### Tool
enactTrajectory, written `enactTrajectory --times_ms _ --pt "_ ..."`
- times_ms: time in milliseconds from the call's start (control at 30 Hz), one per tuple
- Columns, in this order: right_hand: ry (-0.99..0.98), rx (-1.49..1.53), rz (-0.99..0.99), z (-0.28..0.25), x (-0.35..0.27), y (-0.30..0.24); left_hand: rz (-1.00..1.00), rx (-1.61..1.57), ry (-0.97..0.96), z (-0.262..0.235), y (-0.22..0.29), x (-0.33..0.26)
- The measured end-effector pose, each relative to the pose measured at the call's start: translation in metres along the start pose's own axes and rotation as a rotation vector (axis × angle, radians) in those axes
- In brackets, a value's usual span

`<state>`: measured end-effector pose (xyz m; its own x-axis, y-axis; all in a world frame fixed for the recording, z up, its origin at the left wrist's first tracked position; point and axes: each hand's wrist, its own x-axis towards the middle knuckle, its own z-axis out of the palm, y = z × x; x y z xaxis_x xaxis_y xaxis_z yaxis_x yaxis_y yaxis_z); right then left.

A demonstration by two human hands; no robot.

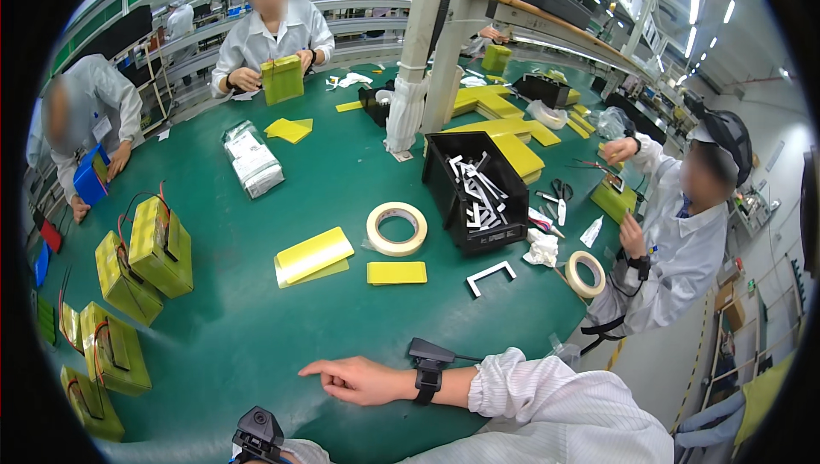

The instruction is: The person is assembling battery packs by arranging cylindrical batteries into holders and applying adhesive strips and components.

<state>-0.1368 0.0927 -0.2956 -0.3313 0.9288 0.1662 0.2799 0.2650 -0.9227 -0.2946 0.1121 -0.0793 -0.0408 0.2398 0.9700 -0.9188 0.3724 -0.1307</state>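
Observation:
My right hand [366, 380] is over the near part of the green table, palm turned down. Its index finger stretches to the left while the others curl loosely, and nothing is held. Of my left arm only the sleeve and a wrist-worn black device [258, 434] show at the lower edge; the hand itself is out of the picture. Beyond my right hand lie a flat yellow piece [396, 273], overlapping yellow sheets [316, 256] and a roll of cream tape [396, 229]. A white U-shaped strip [491, 278] lies farther right.
Several yellow-green wrapped battery packs [161, 246] with wires stand at the left. A black bin [465, 190] of white and black strips sits before a post [418, 79]. A white plastic package [253, 159] lies farther back. Co-workers handle packs around the green table [222, 327].

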Motion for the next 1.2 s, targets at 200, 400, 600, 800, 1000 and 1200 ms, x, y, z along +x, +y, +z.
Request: enactTrajectory --times_ms 200,400,600,800,1000,1200 --pt "0.024 0.045 -0.019 0.002 0.000 -0.006 -0.349 -0.057 -0.070 -0.018 0.013 0.011" --pt "0.019 0.055 -0.013 0.009 0.001 -0.002 -0.325 0.100 0.270 -0.012 0.010 0.003" --pt "0.072 0.036 0.048 -0.006 -0.006 -0.015 -0.247 -0.031 0.352 -0.016 -0.035 -0.023" --pt "0.044 0.026 0.048 -0.004 0.001 -0.014 -0.321 -0.140 0.403 -0.004 -0.028 -0.026" --pt "0.026 0.036 0.066 0.003 0.004 -0.013 -0.338 -0.203 0.425 0.000 -0.021 -0.031" --pt "0.042 0.035 0.088 0.004 -0.001 -0.016 -0.354 -0.231 0.427 0.002 -0.023 -0.032"
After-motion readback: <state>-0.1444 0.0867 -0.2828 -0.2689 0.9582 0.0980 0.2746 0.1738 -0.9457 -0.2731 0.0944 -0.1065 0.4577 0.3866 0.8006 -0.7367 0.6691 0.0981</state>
